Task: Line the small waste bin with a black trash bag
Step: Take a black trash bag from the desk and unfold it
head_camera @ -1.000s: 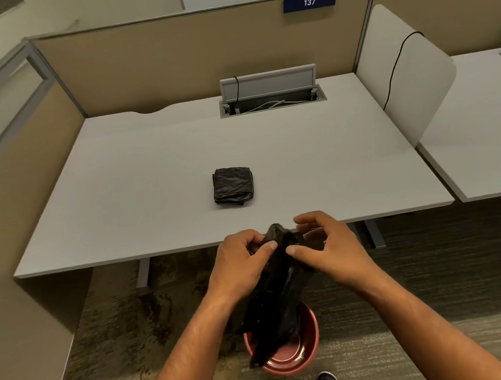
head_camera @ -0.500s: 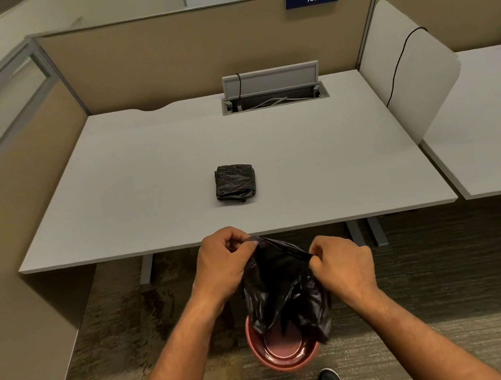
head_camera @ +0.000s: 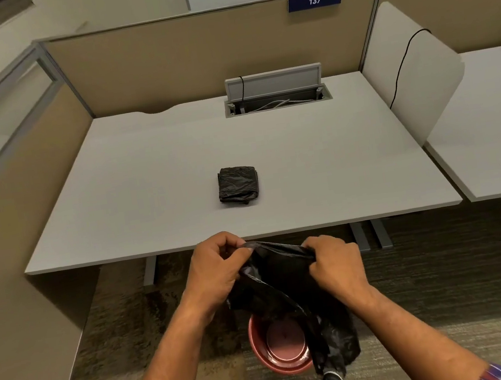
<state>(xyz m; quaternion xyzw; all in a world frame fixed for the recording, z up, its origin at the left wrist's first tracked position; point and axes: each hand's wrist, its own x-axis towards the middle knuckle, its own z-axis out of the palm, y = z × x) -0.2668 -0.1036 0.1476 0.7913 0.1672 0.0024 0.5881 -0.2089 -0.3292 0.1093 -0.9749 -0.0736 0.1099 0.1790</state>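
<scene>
A black trash bag (head_camera: 284, 285) hangs between my hands, its mouth stretched partly apart. My left hand (head_camera: 217, 268) pinches the left side of its top edge and my right hand (head_camera: 335, 263) grips the right side. The bag's lower end droops over the right rim of a small red waste bin (head_camera: 263, 347) that stands on the carpet below my hands, just in front of my shoes. The bin's pinkish bottom shows, with nothing in it.
A folded stack of black bags (head_camera: 238, 185) lies on the grey desk (head_camera: 143, 179). The desk's front edge runs just beyond my hands. A cable box (head_camera: 276, 99) sits at the desk's back, a white divider panel (head_camera: 413, 68) at its right, tan partitions around.
My hands have drawn apart, pulling the bunched bag's mouth wider. The bag's lower end has swung right, over the bin's right rim.
</scene>
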